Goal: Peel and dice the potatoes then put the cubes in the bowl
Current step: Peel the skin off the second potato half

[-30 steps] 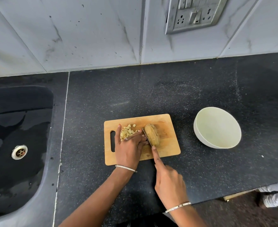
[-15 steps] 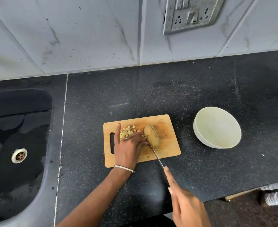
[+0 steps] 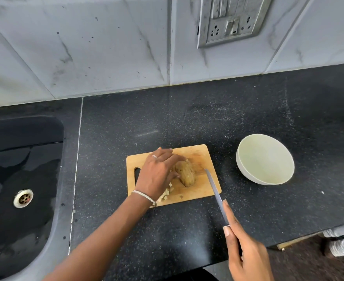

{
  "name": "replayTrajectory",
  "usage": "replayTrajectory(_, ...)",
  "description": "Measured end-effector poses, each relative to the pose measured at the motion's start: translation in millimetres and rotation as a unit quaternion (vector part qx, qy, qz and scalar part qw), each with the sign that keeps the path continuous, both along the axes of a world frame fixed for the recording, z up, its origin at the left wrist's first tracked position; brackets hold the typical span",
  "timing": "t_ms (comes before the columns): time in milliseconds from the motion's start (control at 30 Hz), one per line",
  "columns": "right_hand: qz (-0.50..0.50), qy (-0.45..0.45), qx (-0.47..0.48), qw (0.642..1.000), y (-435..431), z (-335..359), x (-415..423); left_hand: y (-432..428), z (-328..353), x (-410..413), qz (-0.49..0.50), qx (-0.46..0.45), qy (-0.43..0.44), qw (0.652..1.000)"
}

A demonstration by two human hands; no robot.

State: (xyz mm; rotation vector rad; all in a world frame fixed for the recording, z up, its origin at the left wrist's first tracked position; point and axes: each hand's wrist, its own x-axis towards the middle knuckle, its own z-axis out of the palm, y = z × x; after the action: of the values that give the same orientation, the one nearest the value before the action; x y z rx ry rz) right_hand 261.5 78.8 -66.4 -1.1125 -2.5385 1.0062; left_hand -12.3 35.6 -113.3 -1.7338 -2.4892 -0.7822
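A brown potato piece [image 3: 185, 173] lies in the middle of the wooden cutting board [image 3: 203, 157]. My left hand [image 3: 158, 173] rests flat over the board, fingers against the potato's left side, covering most of the pale potato cubes [image 3: 166, 194]. My right hand [image 3: 248, 254] grips a knife [image 3: 214, 189] near the counter's front edge; the blade points up-left, its tip just right of the potato, apart from it. A white bowl [image 3: 246, 171] sits empty to the right of the board.
A black sink [image 3: 21, 179] with a metal drain [image 3: 23, 198] takes up the left side. Dark speckled countertop [image 3: 187, 118] surrounds the board. A switch plate [image 3: 230, 19] hangs on the tiled wall behind. A white shoe [image 3: 343, 244] shows on the floor at lower right.
The knife has drawn back out of the potato toward the right and front. My left hand slid forward over the cubes and now lies flatter against the potato.
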Motion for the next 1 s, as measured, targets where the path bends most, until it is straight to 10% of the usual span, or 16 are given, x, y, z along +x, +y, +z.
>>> replayTrajectory(167,-0.031,-0.002,0.003,1.0,-1.1,-6.9,6.4,33.9,22.1,-17.8,-0.193,-0.222,0.106,0.95)
replayTrajectory(367,-0.059,0.008,0.018,0.998,2.9,-7.4,12.9,57.6,31.3,-20.7,-0.264,-0.262,0.109,0.922)
replayTrajectory(1000,-0.022,-0.035,-0.043,0.998,31.7,-30.3,-37.9,42.3,6.0,25.3,0.053,-0.146,-0.077,0.985)
